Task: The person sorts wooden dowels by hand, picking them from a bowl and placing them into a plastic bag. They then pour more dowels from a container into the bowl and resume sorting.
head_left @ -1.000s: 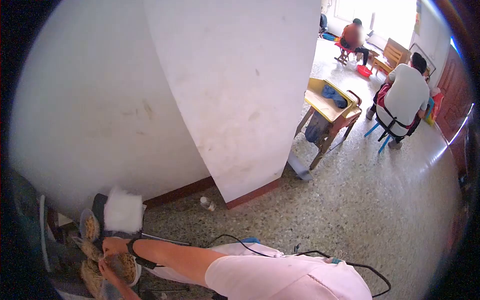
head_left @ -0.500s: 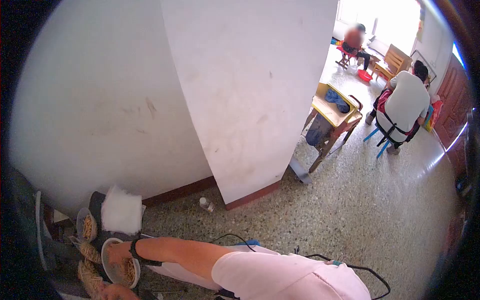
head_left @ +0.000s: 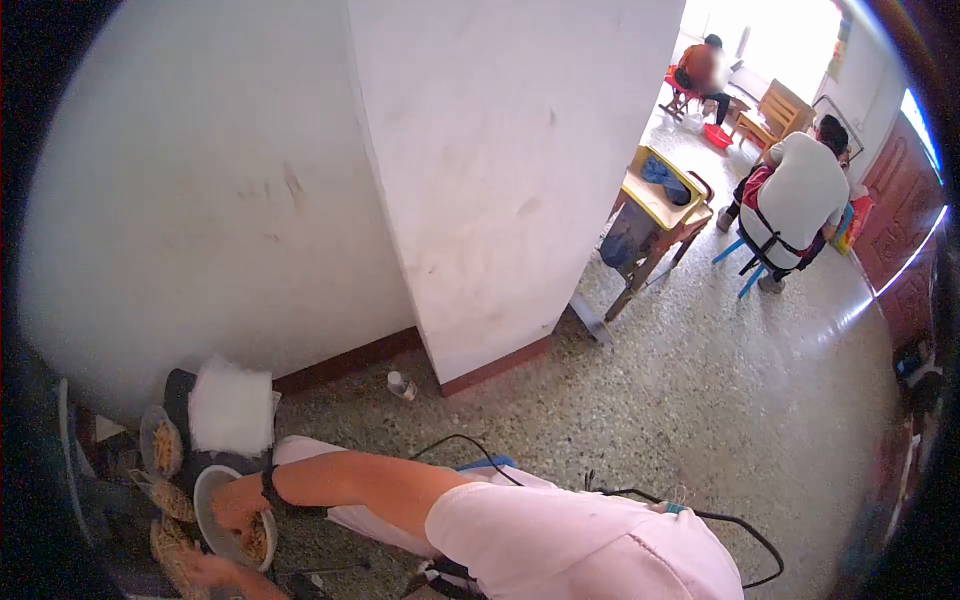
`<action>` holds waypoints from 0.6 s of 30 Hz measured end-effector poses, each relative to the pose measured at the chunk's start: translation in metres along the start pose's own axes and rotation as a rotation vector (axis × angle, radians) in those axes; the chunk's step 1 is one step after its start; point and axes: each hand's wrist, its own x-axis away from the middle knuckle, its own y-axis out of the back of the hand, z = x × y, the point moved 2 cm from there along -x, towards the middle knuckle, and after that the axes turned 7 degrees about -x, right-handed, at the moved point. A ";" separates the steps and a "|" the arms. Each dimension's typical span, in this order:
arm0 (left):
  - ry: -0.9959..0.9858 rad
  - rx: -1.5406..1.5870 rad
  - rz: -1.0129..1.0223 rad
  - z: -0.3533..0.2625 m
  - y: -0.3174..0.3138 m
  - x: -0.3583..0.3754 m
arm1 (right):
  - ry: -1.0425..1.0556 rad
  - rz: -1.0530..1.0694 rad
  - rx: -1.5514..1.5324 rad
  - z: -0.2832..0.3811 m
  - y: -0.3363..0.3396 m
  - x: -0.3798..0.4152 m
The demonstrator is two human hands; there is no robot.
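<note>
My right hand (head_left: 238, 508), with a dark band at the wrist, reaches into a white bowl (head_left: 205, 496). Its fingers point down and look bunched; whatever lies between them is hidden. Thin brownish pieces (head_left: 258, 548) lie in the bowl beside it. Low in the view, my left hand (head_left: 215, 572) stretches its fingers toward a clear bag of similar thin pieces (head_left: 168, 545), at or against its edge. Another filled clear bag (head_left: 165, 496) lies just above that one. Further up is a clear container (head_left: 162, 442) with light-brown sticks.
A stack of white sheets (head_left: 232, 408) stands behind the bowl. A small bottle (head_left: 401, 386) is on the floor by the wall corner (head_left: 490, 365). A black cable (head_left: 450, 440) runs near my arm. Two people sit farther off, near a wooden desk (head_left: 665, 225) and a red basin (head_left: 717, 136).
My left hand has moved up and left to the clear bag, and more of it shows. My right hand stays in the bowl. The view has shifted slightly.
</note>
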 end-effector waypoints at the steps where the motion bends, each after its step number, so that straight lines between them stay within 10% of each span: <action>1: 0.059 0.157 -0.031 0.007 -0.014 -0.008 | 0.033 0.040 0.015 -0.003 -0.001 -0.001; 12: -0.097 0.160 0.293 -0.048 -0.037 0.011 | -0.007 -0.056 -0.113 -0.011 0.005 0.000; 18: -0.082 0.396 0.367 -0.006 -0.058 -0.010 | -0.068 -0.497 -0.408 -0.030 -0.006 -0.020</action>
